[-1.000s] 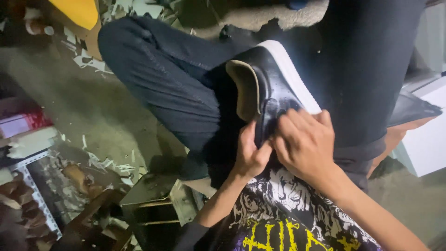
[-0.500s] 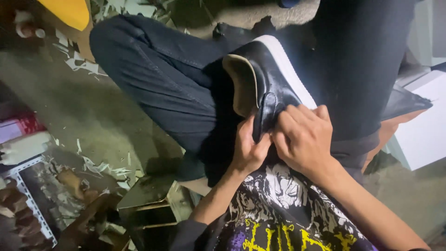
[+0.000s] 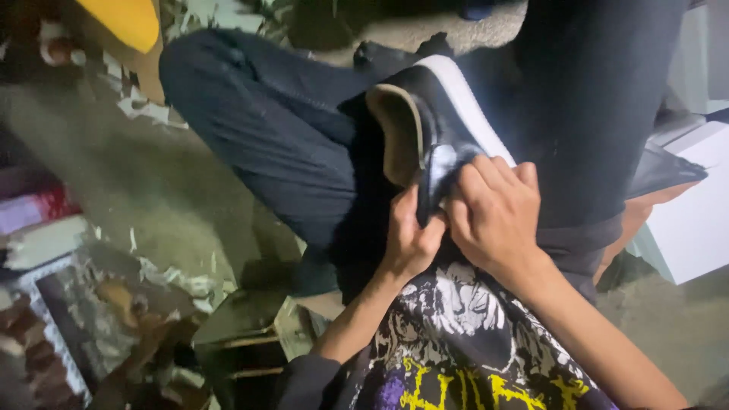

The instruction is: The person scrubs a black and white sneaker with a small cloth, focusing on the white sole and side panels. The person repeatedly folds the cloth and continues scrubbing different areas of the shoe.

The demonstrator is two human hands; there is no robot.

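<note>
While the person sits with dark trousers drawn up, a black shoe with a white sole edge and a tan lining rests on the lap between both hands. The left hand is closed on the shoe's near end from below, thumb pressed against the glossy black upper. The right hand lies just beside it, fingers curled over the same end of the shoe and gripping it. Compared with a second ago, both hands keep their hold at the same spot; the shoe's opening looks turned slightly more toward the camera, and the whole scene has slid a little in view, likely from the head moving. Left of the shoe, well apart, paper scraps litter the grey floor. A yellow object sits far up and left of the shoe, and a white box stands to the shoe's right. A printed shirt fills the view below the shoe.
</note>
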